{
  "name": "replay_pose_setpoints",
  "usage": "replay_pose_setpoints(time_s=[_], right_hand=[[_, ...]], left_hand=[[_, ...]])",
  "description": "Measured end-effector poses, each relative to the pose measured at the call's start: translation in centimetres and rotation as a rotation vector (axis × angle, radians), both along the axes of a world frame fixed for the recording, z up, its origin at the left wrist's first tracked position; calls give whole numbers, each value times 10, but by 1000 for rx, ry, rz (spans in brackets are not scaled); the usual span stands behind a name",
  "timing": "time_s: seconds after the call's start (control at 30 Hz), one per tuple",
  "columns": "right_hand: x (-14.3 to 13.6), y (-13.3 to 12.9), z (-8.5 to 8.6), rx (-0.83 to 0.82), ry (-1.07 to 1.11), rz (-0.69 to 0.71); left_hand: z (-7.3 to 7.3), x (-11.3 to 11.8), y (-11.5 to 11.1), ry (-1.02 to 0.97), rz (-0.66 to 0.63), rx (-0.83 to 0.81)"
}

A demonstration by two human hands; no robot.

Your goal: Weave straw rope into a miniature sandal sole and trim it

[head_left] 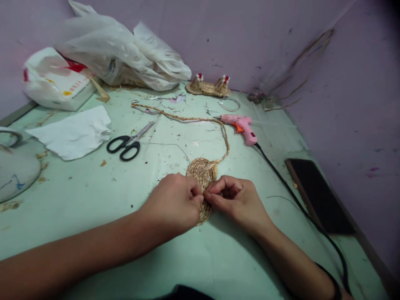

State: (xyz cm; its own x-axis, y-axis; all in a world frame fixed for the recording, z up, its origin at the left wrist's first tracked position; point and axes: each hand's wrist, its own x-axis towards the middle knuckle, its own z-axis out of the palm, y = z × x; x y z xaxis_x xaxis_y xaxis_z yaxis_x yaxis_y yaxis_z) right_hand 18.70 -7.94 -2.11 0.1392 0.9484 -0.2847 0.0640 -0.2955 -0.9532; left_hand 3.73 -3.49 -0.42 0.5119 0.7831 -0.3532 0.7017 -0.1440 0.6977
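A flat oval of coiled, braided straw (200,167) lies on the pale green table, its loose braid (187,119) trailing up and to the left from its upper right edge. My left hand (176,200) covers the left side of the oval, fingers closed. From the right, my right hand (233,198) pinches at the middle of the oval, its fingertips meeting those of my left hand. What is between the fingertips is too small to make out. A thin wire or thread (165,144) runs from near the scissors to the oval's top.
Black-handled scissors (127,144) and white paper (73,132) lie left. A pink glue gun (239,125) with a black cord and a dark phone (318,196) are at right. Behind stand plastic bags (125,54), a tissue pack (59,81) and a finished-looking straw piece (208,88).
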Motion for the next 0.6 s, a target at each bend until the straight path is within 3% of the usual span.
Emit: replay_pose_setpoints(time_s=[0.3, 0.6], right_hand=[[3, 3, 0, -43, 124, 22], [4, 2, 0, -27, 97, 31]], left_hand=[[-3, 3, 5, -136, 8, -33], [-4, 5, 0, -71, -11, 69]])
